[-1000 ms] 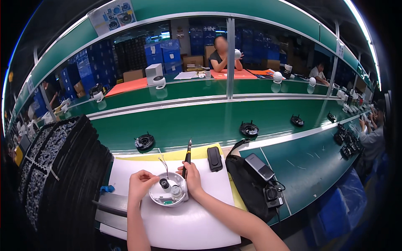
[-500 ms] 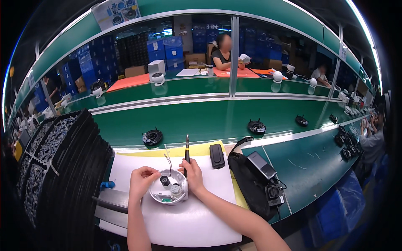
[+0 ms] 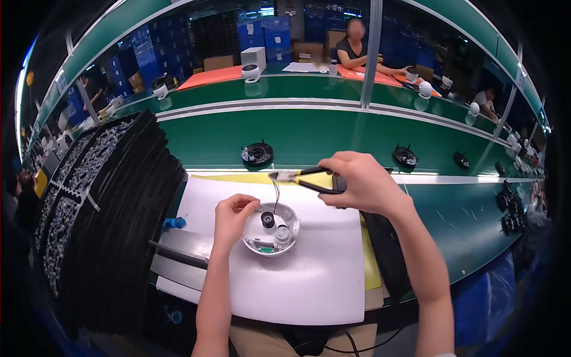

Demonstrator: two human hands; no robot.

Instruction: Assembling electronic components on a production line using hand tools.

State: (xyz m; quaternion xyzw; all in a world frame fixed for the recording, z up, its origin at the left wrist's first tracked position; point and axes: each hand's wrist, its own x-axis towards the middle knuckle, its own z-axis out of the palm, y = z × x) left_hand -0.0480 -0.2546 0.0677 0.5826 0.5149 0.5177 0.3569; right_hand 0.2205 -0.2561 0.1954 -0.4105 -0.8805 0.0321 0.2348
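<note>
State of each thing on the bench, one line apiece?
White housing: open side up, insides exposed
Black lens: upright in housing
Wires: standing up from housing
Pliers: in right hand, handles spread
Left hand: fingertips at housing rim
Black trays: stacked, top filled
White sheet: flat, under housing

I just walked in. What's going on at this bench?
A person is working on an open, round white housing on a white sheet. The left hand has its fingers at the housing's rim; whether they pinch anything is unclear. The right hand holds black-and-yellow pliers, their tip close to thin wires rising from the housing; contact is hard to tell. Beyond, black round parts sit on a green surface.
</note>
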